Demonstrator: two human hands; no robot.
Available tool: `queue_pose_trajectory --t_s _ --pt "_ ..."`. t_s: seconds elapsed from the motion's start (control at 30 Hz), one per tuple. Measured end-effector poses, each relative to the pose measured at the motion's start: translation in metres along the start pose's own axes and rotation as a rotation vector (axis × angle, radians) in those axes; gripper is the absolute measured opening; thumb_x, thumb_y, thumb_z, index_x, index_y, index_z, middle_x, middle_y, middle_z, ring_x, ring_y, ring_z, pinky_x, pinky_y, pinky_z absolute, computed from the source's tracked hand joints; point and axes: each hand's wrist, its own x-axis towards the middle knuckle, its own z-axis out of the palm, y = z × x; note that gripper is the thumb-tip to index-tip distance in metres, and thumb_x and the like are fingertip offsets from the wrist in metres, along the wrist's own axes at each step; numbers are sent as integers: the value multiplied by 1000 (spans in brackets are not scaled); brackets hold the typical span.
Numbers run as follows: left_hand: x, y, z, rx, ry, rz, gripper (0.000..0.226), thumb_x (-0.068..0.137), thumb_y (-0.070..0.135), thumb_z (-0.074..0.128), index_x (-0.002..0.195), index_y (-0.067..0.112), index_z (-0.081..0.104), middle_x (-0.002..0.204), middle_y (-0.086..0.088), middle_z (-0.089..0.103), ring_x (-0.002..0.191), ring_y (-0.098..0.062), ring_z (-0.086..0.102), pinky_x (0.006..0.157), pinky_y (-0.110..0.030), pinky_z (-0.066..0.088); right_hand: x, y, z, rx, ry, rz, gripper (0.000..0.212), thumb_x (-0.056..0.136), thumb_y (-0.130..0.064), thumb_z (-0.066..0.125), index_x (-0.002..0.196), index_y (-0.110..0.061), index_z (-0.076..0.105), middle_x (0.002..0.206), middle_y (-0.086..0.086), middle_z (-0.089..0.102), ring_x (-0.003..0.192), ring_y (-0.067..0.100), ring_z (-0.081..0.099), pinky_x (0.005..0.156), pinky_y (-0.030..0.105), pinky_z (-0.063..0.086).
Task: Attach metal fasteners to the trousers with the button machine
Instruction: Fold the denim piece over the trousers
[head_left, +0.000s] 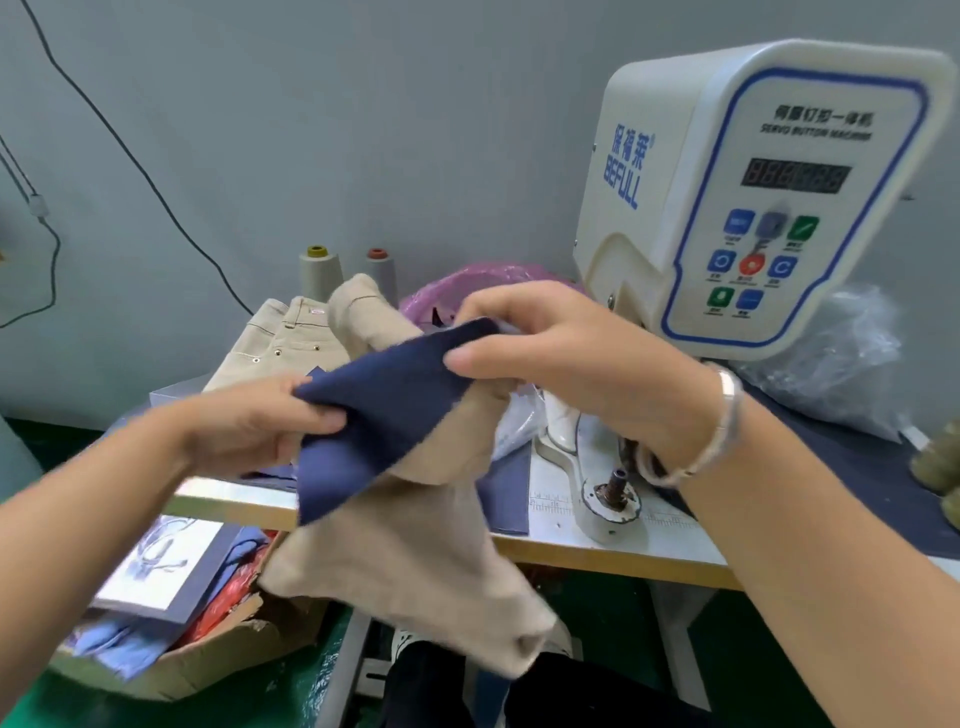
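Note:
I hold beige trousers (415, 540) in the air in front of the table, with a navy blue cloth (379, 415) draped over their upper part. My left hand (249, 421) pinches the navy cloth at its left edge. My right hand (561, 353) grips the cloth and the beige fabric together at the top right. The white button machine (753, 197) stands at the right, and its lower metal die (618, 483) sits just right of the hanging trousers. The trouser legs hang below the table edge.
Another pair of beige trousers (280, 338) with metal studs lies at the back left of the table (597, 556). Two grey thread cones (319, 275) and a pink plastic bag (467, 286) stand behind. A cardboard box (197, 660) of fabric sits below left. Clear bags (841, 364) lie right of the machine.

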Motion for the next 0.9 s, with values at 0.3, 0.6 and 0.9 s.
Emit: queue_pose_trajectory --t_s 0.3,0.6,0.9 --pt "29 42 37 78 -275 109 48 51 40 92 88 12 78 81 -7 74 72 -15 72 60 -20 55 -95 69 -16 404 337 3 11 77 -13 60 67 -18 59 67 2 52 64 10 50 59 17 40" --pt "93 -48 73 249 -179 -110 21 93 22 55 96 18 76 97 -1 74 89 -13 70 72 -18 52 -117 177 3 765 486 406 12 70 -13 67 67 -21 74 70 -1 70 61 6 64 53 16 47" --pt "122 -79 79 -3 -18 -152 35 74 28 70 103 9 73 109 -16 70 100 -30 68 92 -40 52 -100 216 -13 864 655 447 8 70 -26 67 64 -24 71 63 -5 64 58 4 58 53 17 46"
